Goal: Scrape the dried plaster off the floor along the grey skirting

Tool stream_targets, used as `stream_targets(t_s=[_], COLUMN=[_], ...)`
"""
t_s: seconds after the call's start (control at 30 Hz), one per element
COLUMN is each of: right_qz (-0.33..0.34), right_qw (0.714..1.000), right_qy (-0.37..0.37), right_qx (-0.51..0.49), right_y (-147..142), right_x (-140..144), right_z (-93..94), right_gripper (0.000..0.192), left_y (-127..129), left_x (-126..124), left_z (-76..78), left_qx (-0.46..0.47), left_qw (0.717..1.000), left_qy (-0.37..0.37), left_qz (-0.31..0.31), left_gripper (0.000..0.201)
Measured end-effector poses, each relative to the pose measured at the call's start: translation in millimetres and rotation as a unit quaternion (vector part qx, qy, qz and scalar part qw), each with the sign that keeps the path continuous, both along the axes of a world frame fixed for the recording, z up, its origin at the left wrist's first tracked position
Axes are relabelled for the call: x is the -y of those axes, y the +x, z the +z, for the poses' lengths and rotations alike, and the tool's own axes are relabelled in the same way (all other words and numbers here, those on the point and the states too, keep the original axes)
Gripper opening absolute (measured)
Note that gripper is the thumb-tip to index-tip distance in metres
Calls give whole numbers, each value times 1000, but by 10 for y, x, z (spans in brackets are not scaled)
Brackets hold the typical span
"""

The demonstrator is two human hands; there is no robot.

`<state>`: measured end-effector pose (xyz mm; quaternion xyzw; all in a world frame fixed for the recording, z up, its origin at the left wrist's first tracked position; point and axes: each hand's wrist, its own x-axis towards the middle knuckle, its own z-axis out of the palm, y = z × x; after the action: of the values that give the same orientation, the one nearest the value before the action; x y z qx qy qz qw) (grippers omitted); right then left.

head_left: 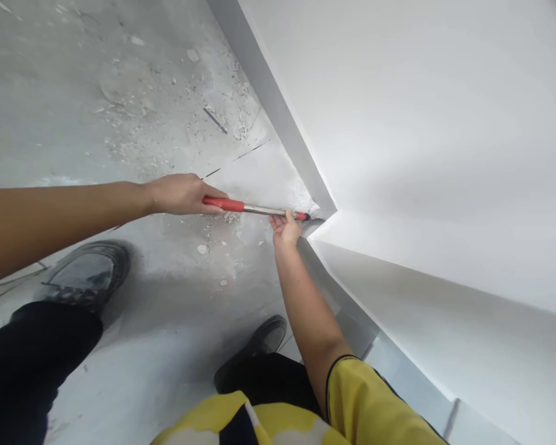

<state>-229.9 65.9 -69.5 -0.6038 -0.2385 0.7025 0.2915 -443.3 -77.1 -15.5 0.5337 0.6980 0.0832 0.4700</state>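
In the head-camera view, a person in a yellow shirt [366, 395] holds a red-handled tool [259, 210] across the frame, its dark front end close to a corner of the grey baseboard [278, 93] below a white wall [421, 123]; whether it touches cannot be told. The left hand [178, 193] is wrapped around the rear handle, and the right hand [286, 232] pinches the tool near its front, a wide hold apparently meant to steady and aim it. The tool runs from inside the left grip to just past the right, over a debris-strewn floor [157, 346]
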Motion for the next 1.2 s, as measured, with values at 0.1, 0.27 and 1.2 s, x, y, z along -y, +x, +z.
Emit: stream_targets(t_s=[0.1, 0.27, 1.2], right_qz=[-22, -33, -1], right_qw=[1000, 999, 1000], right_qy=[10, 12, -30], right_qx=[15, 20, -2], right_y=[-17, -22, 33], right_x=[-136, 100, 623], right_z=[21, 8, 98], right_gripper=[9, 11, 12], left_y=[56, 56, 29], left_x=[-109, 45, 539], left_z=[-1, 103, 273], left_qx=[-6, -10, -22], left_qw=[1000, 1000, 999], left_qy=[14, -6, -30], left_qz=[6, 6, -16], left_gripper=[54, 53, 53])
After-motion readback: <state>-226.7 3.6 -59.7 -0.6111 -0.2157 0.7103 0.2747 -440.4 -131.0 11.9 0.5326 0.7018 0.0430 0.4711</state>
